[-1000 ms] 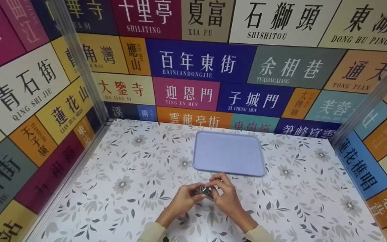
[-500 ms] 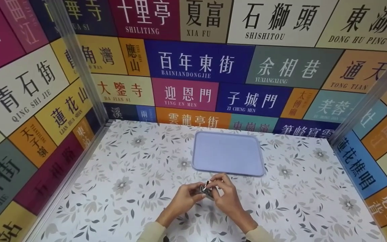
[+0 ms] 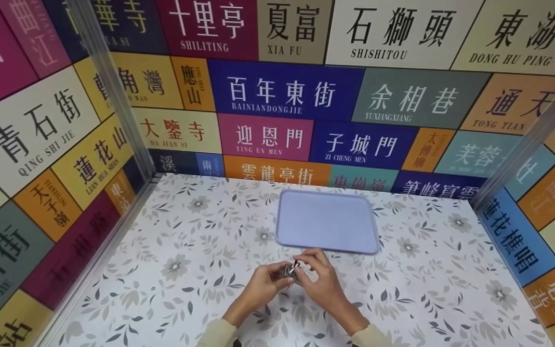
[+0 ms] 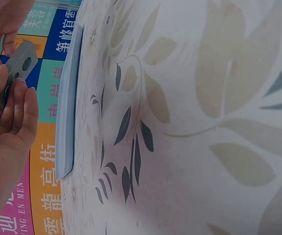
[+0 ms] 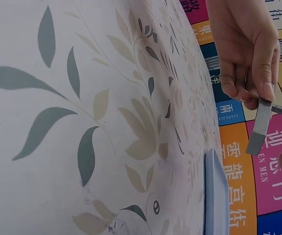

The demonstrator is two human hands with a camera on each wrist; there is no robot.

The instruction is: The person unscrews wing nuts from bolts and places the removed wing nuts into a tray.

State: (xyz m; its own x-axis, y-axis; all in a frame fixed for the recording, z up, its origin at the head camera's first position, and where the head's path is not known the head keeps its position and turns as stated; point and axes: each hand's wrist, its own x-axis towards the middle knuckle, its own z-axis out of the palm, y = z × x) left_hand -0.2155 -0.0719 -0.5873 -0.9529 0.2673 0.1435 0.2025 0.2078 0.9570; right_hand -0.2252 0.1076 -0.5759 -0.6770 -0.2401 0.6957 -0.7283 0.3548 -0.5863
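My left hand (image 3: 264, 282) grips a grey metal block (image 5: 260, 128) between thumb and fingers, above the table. Round holes show in the block's face in the left wrist view. A threaded bolt (image 5: 280, 109) with a black end sticks out from the block in the right wrist view. Close against the left hand, my right hand (image 3: 323, 279) pinches the bolt's black end (image 3: 296, 263) with its thumb and index finger. In the right wrist view most of the right hand lies beyond the frame's edge.
A pale lilac tray (image 3: 328, 220) lies on the table just beyond the hands. A white cloth with leaves and flowers (image 3: 176, 265) covers the table. Behind and at both sides stand panels of coloured signs (image 3: 287, 89), with clear posts (image 3: 118, 91) at the corners.
The bolt's black end has come into view, standing up from the block. My right thumb and index finger have shifted slightly around it, while my left hand keeps its place.
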